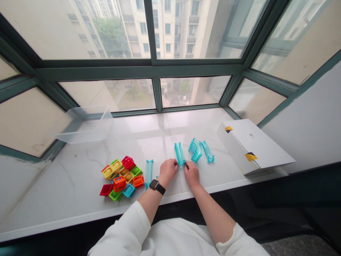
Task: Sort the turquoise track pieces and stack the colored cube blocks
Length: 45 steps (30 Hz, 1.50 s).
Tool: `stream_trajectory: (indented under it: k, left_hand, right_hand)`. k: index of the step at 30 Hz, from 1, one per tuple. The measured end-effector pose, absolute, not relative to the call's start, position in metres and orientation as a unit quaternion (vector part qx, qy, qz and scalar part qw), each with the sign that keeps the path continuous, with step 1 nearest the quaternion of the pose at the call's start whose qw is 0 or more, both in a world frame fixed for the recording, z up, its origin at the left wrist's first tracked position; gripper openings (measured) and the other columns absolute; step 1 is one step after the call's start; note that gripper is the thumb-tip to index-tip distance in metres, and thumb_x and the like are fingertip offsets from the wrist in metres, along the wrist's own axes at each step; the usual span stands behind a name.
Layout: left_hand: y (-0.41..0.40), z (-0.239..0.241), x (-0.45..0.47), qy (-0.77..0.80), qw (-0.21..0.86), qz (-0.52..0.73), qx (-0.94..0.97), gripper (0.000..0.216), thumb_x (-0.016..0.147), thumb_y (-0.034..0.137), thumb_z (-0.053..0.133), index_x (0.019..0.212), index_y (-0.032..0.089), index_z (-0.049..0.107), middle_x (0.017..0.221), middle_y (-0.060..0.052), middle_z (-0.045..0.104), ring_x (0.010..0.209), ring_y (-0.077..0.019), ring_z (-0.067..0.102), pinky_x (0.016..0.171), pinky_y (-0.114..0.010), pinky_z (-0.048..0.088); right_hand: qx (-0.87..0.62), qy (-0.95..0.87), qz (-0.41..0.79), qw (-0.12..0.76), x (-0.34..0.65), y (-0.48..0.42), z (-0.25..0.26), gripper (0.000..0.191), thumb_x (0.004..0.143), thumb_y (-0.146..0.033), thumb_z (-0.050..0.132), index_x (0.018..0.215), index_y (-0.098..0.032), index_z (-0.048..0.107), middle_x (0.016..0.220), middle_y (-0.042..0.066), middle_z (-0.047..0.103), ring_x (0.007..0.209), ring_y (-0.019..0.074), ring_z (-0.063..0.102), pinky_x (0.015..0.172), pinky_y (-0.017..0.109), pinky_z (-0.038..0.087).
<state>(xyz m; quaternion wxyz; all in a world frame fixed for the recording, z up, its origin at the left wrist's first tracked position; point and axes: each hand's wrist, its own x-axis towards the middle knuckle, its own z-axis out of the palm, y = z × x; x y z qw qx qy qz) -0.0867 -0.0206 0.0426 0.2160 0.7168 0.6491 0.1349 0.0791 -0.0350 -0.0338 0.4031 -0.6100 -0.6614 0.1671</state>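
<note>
A straight translucent teal track piece [179, 153] lies on the white sill, pointing away from me. At its near end my left hand [168, 171] pinches the left corner with closed fingers. My right hand [192, 173] is closed on the right corner; the exact fingertip contact is small and partly hidden. Just right of this piece sit several nested curved teal track pieces [196, 150] and another teal track piece [207, 152]. To the left of my left hand lies one more straight teal track piece [149, 171], its near end close to my watch.
A pile of colourful plastic blocks [119, 183] lies to the left. Behind it stands a clear plastic bin [85, 137] by the window. A white box [255, 142] with yellow-black tape pieces is on the right. The sill's front edge [106, 215] runs before my body.
</note>
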Motion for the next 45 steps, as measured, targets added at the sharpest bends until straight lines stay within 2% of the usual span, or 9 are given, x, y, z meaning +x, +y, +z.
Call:
stream_trajectory:
  k: [11,16,21,24,27,30,35,41,45]
  left_hand:
    - [-0.032,0.056,-0.1,0.625,0.23,0.173,0.726,0.012,0.093,0.026,0.067,0.102,0.023,0.075,0.106,-0.007,0.077,0.099,-0.0232,0.071,0.083,-0.031,0.05]
    - [-0.066,0.072,-0.154,0.6,0.271,0.294,0.693,0.016,0.099,0.031,0.058,0.096,0.024,0.073,0.094,-0.003,0.077,0.088,-0.0205,0.071,0.08,-0.031,0.052]
    - [-0.121,0.078,-0.219,0.642,0.294,0.394,0.588,0.035,0.104,0.049,0.049,0.097,0.023,0.071,0.087,-0.004,0.078,0.084,-0.0229,0.074,0.076,-0.032,0.057]
    - [-0.147,0.073,-0.238,0.661,0.253,0.407,0.577,0.031,0.103,0.045,0.05,0.11,0.024,0.071,0.104,-0.006,0.079,0.096,-0.0235,0.075,0.087,-0.035,0.059]
    - [-0.16,0.064,-0.237,0.662,0.205,0.389,0.607,0.028,0.101,0.039,0.053,0.121,0.025,0.068,0.119,-0.007,0.077,0.109,-0.0243,0.073,0.1,-0.039,0.058]
    - [-0.165,0.053,-0.222,0.639,0.181,0.355,0.658,0.033,0.1,0.033,0.053,0.13,0.026,0.064,0.13,-0.009,0.073,0.122,-0.0256,0.068,0.108,-0.043,0.055]
    - [-0.167,0.039,-0.195,0.603,0.135,0.301,0.726,0.049,0.099,0.026,0.052,0.148,0.025,0.051,0.147,-0.012,0.063,0.14,-0.0282,0.057,0.12,-0.05,0.046]
    - [-0.164,0.036,-0.186,0.625,0.092,0.209,0.747,0.049,0.101,0.031,0.055,0.149,0.022,0.053,0.15,-0.015,0.062,0.144,-0.0341,0.053,0.128,-0.063,0.024]
    - [-0.163,0.037,-0.184,0.625,0.095,0.188,0.751,0.048,0.101,0.035,0.056,0.147,0.02,0.056,0.149,-0.017,0.062,0.14,-0.0345,0.057,0.128,-0.063,0.024]
  right_hand:
    - [-0.609,-0.64,0.177,0.434,0.079,-0.043,-0.034,0.039,0.092,-0.017,0.047,0.124,-0.017,0.071,0.117,0.016,0.075,0.106,0.0282,0.071,0.095,0.046,0.059]
    - [-0.599,-0.623,0.2,0.462,0.085,-0.063,-0.028,0.031,0.093,-0.021,0.051,0.12,-0.017,0.067,0.109,0.014,0.07,0.096,0.0253,0.07,0.086,0.041,0.062]
    - [-0.556,-0.692,0.204,0.413,0.082,-0.087,-0.014,0.024,0.096,-0.019,0.051,0.114,-0.02,0.066,0.1,0.009,0.068,0.093,0.0246,0.067,0.088,0.042,0.059]
    - [-0.49,-0.758,0.224,0.369,0.061,-0.1,-0.002,0.025,0.096,-0.018,0.055,0.118,-0.022,0.068,0.105,0.009,0.069,0.1,0.0249,0.067,0.094,0.043,0.058]
    - [-0.409,-0.817,0.23,0.334,0.03,-0.107,0.006,0.036,0.092,-0.018,0.066,0.127,-0.026,0.069,0.124,0.011,0.067,0.118,0.0271,0.063,0.105,0.045,0.054]
    - [-0.363,-0.856,0.206,0.306,0.003,-0.107,0.006,0.035,0.087,-0.012,0.071,0.118,-0.029,0.075,0.136,0.01,0.064,0.127,0.0294,0.058,0.109,0.049,0.051]
    - [-0.364,-0.858,0.184,0.312,-0.007,-0.103,-0.003,0.026,0.085,-0.004,0.068,0.095,-0.026,0.078,0.124,0.008,0.069,0.119,0.0273,0.061,0.103,0.046,0.053]
    - [-0.367,-0.836,0.213,0.348,0.021,-0.103,-0.008,0.028,0.09,-0.003,0.058,0.095,-0.024,0.076,0.126,0.01,0.066,0.123,0.0256,0.061,0.107,0.044,0.053]
    - [-0.404,-0.81,0.235,0.355,0.038,-0.104,-0.006,0.032,0.087,0.0,0.054,0.094,-0.024,0.074,0.124,0.01,0.066,0.12,0.0246,0.063,0.105,0.044,0.054]
